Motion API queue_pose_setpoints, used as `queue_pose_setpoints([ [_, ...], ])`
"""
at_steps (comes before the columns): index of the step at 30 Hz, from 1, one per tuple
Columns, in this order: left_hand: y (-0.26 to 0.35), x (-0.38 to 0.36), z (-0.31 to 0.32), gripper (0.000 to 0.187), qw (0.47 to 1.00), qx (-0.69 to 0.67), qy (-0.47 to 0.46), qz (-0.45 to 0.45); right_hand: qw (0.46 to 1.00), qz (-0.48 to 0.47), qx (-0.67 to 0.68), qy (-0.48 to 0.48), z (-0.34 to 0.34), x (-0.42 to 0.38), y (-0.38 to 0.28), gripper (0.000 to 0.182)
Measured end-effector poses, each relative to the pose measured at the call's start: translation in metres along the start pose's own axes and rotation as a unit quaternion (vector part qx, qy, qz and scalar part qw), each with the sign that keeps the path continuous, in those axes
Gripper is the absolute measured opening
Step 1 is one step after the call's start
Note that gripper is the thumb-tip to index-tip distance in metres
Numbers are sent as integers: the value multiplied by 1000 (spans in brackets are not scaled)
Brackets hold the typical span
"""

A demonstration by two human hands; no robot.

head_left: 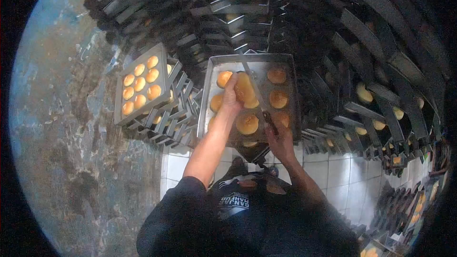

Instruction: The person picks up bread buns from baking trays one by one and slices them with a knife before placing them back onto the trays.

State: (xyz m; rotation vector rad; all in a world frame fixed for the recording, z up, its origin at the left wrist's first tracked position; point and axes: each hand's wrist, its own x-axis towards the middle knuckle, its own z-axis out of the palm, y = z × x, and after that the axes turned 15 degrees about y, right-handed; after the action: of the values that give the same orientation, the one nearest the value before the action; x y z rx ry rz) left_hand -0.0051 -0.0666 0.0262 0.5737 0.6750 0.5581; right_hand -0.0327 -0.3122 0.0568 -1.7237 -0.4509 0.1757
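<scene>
My left hand (231,96) is closed around a golden bun (246,90), lifted over a metal baking tray (291,66). My right hand (281,142) grips the dark handle of a long knife (255,85), whose blade slants up and away along the right side of the held bun. Around them in the tray lie several more round browned buns, among them one bun (276,76) at the far right and another bun (247,124) just below my left hand. The bun's cut face, if any, is hard to make out.
To the left, another tray (165,77) of small buns tops a stack of crosswise trays (178,107). Dark stacked trays (238,4) fill the far side, and more trays with buns (365,93) rise on the right. A stained wall-like surface (71,128) spans the left; white floor tiles (333,173) show below.
</scene>
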Motion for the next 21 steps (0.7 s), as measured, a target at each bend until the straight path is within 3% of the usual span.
queue_pose_setpoints([
  [2, 0, 2, -1, 44, 1000, -7, -15, -13, 996, -16, -84, 1, 1, 11, -9, 38],
  [7, 27, 16, -6, 43, 998, -38, -57, 2, 999, -44, -28, -7, -5, -8, 14, 35],
  [9, 17, 2, -7, 44, 999, 30, -32, 13, 999, -37, -30, -8, -3, -8, 20, 35],
  [11, -2, 5, -5, 43, 998, 38, -37, 15, 992, 109, -31, -59, -1, 19, 5, 38],
  [12, -4, 2, -2, 41, 998, 45, -42, 25, 992, 111, -31, -58, 0, 21, 9, 38],
  [14, 10, -2, 0, 41, 999, 27, -43, -5, 998, -48, 31, -13, 5, 29, 17, 40],
  [18, 43, -9, -9, 43, 994, 54, -91, -39, 996, 16, -70, -47, -16, -3, 13, 40],
  [21, 18, -27, 0, 38, 991, 129, -37, 10, 999, -28, -22, -23, -9, -7, 22, 42],
])
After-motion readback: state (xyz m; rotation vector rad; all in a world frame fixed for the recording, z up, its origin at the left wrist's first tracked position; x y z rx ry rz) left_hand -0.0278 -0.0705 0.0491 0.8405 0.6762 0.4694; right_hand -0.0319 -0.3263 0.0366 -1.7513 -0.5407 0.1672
